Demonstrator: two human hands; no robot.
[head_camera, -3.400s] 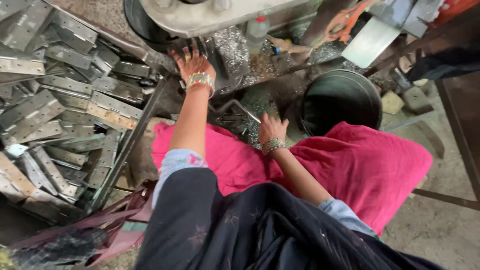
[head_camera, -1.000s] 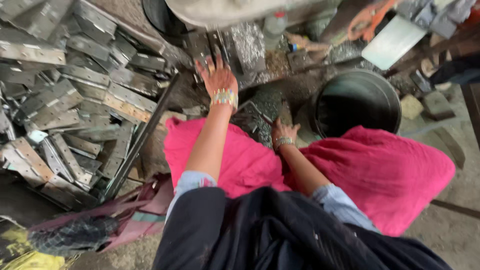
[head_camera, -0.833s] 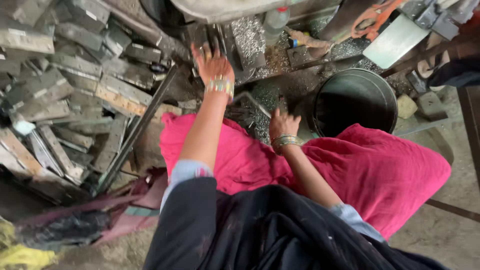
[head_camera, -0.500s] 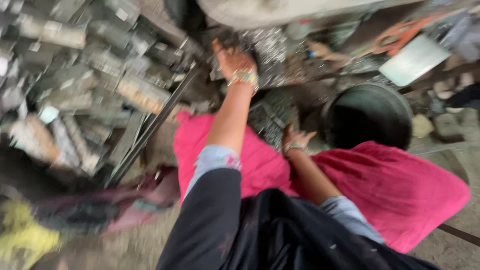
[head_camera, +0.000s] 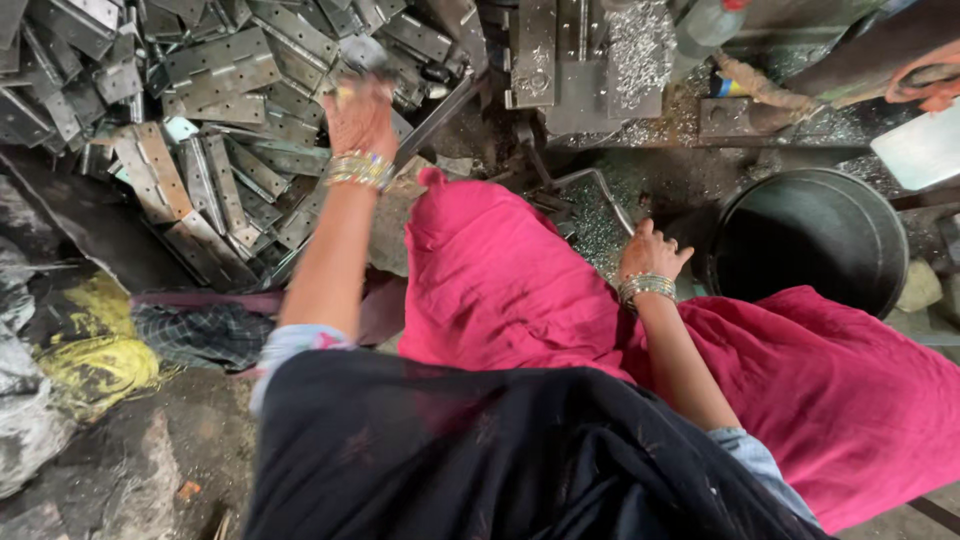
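Head camera, looking down: a seated person in dark clothing, a bright pink cloth (head_camera: 500, 290) draped over the lap, works at the edge of a heap of flat grey steel hinge plates (head_camera: 230, 130) that fills the upper left of the frame. The left hand (head_camera: 358, 115), bangled at the wrist, is stretched up and out over the heap. Its fingers are curled around a small grey metal piece (head_camera: 362, 52) at the top of the frame, though motion blur hides how firmly it is held and what shape it has. The right hand (head_camera: 650, 255), also bangled, lies at centre right with fingers loosely bent and nothing visibly in it, resting beside a scatter of silvery metal shavings (head_camera: 600, 215) and a bent wire frame. Just to its right sits a round black metal tub (head_camera: 810, 245); above it, at top centre, more shavings cover a steel machine bed (head_camera: 590, 60).

The plates look stiff, fairly heavy for their size and sharp along cut edges, probably slick with oil or swarf. They would best be taken by the flat faces or long sides, thumb on top, clear of the punched holes and corners.
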